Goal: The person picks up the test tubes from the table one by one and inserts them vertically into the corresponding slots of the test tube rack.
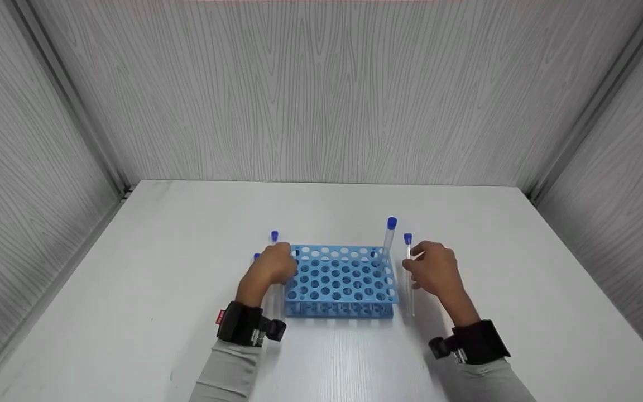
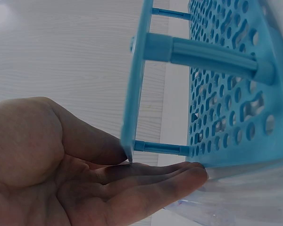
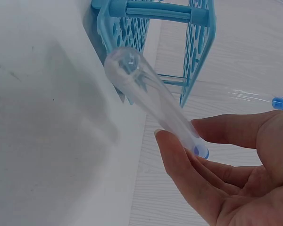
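A blue test tube rack [image 1: 341,302] with rows of round holes stands on the white table. My left hand [image 1: 270,265] is at its left end; in the left wrist view, thumb and fingers pinch the edge of the rack's top plate [image 2: 136,89]. Just right of the rack, my right hand [image 1: 436,269] holds a clear, blue-capped test tube [image 1: 411,298] between thumb and fingers. That tube [image 3: 151,96] is near upright, its rounded bottom low beside the rack. Another capped tube [image 1: 389,240] leans in the rack's back right corner.
Beyond the left hand, two blue caps show: one tube cap [image 1: 274,236] behind it and another cap [image 1: 256,256] at its left, their tubes mostly hidden. Grey wood-grain panels [image 1: 321,95] enclose the table [image 1: 132,312] at the back and sides.
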A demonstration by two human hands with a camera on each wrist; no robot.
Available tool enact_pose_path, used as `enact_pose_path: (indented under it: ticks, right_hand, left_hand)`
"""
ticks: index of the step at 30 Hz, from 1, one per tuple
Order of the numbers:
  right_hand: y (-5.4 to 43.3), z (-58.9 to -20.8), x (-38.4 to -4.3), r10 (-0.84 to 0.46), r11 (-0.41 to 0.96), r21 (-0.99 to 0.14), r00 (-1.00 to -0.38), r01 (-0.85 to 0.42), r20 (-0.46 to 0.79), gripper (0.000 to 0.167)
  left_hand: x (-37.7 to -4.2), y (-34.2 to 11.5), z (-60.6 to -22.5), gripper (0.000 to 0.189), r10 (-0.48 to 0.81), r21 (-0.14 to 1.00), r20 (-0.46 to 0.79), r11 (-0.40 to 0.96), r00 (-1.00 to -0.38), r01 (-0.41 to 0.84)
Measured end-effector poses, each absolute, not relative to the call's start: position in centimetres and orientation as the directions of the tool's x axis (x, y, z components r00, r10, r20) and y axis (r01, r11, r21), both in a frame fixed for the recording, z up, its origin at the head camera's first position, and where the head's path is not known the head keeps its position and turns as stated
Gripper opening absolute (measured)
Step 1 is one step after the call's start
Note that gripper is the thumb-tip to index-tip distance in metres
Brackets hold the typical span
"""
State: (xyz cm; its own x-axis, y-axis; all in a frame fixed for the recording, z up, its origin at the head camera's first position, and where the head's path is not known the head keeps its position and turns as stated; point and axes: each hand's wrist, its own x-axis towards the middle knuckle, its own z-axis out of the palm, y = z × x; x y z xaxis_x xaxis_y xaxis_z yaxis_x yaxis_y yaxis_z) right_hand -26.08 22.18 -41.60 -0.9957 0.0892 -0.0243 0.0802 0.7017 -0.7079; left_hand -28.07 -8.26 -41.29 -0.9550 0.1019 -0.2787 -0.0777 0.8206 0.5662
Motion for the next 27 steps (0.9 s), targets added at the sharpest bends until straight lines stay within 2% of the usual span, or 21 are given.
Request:
enact_pose_path:
  ticks: [12, 27]
  right_hand:
    - [22.02, -41.03, -25.67, 0.107, 0.673, -0.737, -0.994, 0.052, 0.027, 0.034]
    - [21.88, -40.73, -25.59, 0.124, 0.680, -0.732, -0.981, -0.025, 0.149, 0.033]
  left_hand:
    - [-28.06, -8.25, -41.34, 0.043, 0.092, 0.577, -0.295, 0.810, -0.951, -0.101]
    - [-28.09, -8.23, -41.18, 0.043, 0.092, 0.569, -0.305, 0.816, -0.948, -0.104]
